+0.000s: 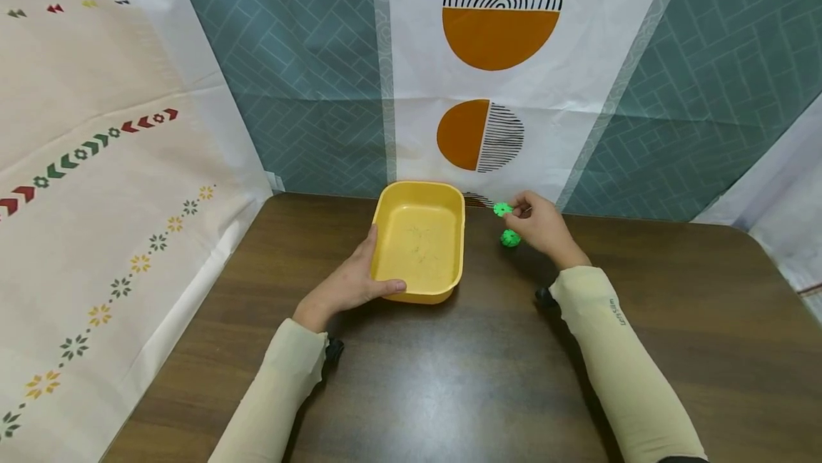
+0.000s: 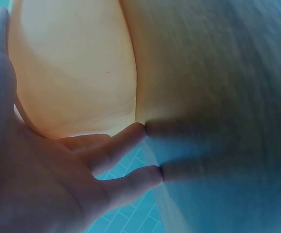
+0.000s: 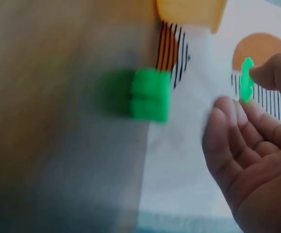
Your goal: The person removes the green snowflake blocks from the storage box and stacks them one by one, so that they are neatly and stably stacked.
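Note:
A yellow plastic tray (image 1: 417, 245) stands on the table near the back wall. My left hand (image 1: 349, 277) rests against its near left corner, thumb along the front rim and straight fingers along the left side. In the left wrist view the spread fingers (image 2: 116, 150) lie beside the tray wall (image 2: 82, 68), tips at the tabletop. To the right of the tray, my right hand (image 1: 539, 224) pinches a thin green notched disc (image 1: 502, 210) between thumb and finger. Just below it a green ridged, block-shaped piece (image 3: 151, 95) sits on the table; from above it looks round and notched (image 1: 510, 238).
The brown wooden table (image 1: 437, 377) ends at a hanging cloth (image 1: 424, 128) with orange and black half circles, close behind the tray. A pale patterned cloth (image 1: 128, 185) drapes along the left edge. White fabric (image 1: 790, 199) hangs at the far right.

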